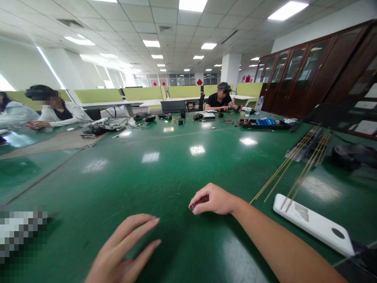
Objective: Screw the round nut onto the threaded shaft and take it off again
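My right hand (213,199) is closed over the green tabletop (176,173), its thumb and fingers pinching a small dark, shiny piece (193,207) with reddish and silvery bits. Most of that piece is hidden inside the fingers, so its kind cannot be made out. To its left and nearer to me, my left hand (125,247) hovers over the table. Its thumb and fingers are spread, and nothing is between them.
At right lie thin wooden sticks (282,169) and a long white device (312,224). Farther back are a black tray with blue packets (265,122), a plastic bottle (259,105) and a cluster of small parts (203,116). One person (219,100) sits opposite; others sit at far left.
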